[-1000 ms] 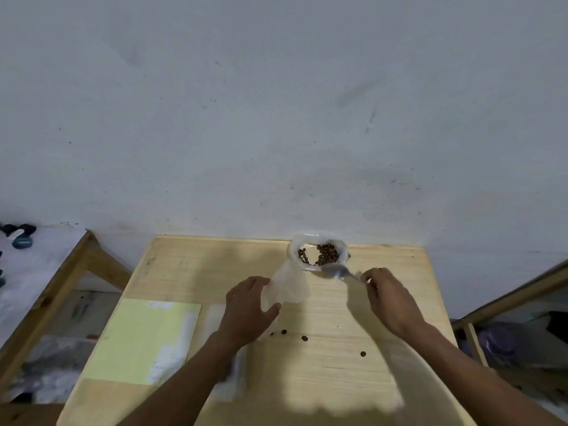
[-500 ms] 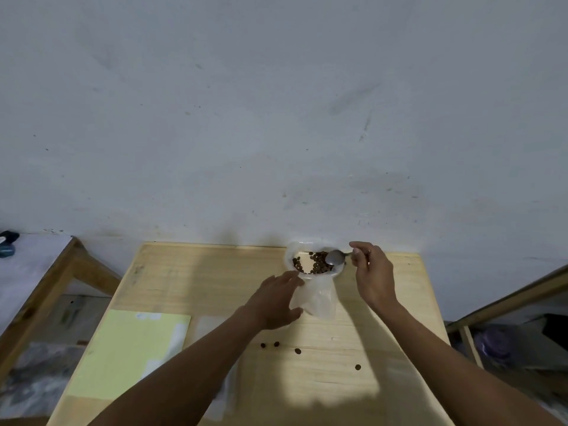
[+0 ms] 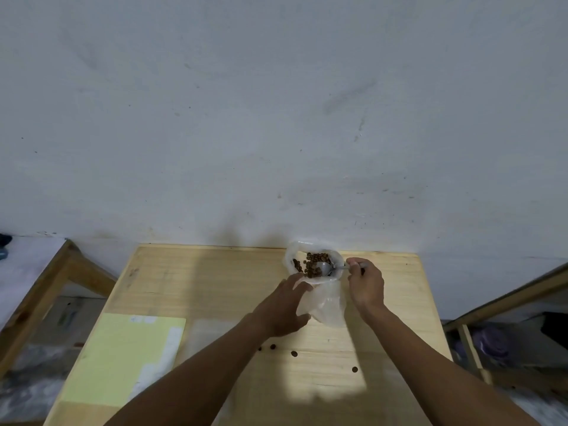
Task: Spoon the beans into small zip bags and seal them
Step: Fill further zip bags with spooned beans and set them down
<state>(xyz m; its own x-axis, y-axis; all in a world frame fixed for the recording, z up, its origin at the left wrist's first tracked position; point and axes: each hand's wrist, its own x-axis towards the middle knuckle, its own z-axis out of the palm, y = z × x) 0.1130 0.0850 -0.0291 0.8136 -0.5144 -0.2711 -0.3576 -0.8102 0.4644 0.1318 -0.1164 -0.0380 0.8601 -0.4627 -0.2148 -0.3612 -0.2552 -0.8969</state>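
A white bowl (image 3: 290,256) of brown beans (image 3: 316,259) stands at the far edge of the wooden table (image 3: 215,281). My right hand (image 3: 365,284) grips a metal spoon (image 3: 326,268) whose scoop rests down in the beans. My left hand (image 3: 284,309) holds a small clear zip bag (image 3: 327,305) upright just in front of the bowl, its mouth near the rim. Several loose beans (image 3: 294,353) lie on the table nearer to me.
A pale yellow sheet (image 3: 123,358) with more clear bags (image 3: 209,330) beside it lies at the table's front left. Wooden frames stand to the left (image 3: 46,290) and right (image 3: 504,302). A grey wall rises right behind the table.
My left hand carried the bag right and forward up to the bowl. My right hand swung from in front of the bowl to its right side, and the spoon dipped into the beans.
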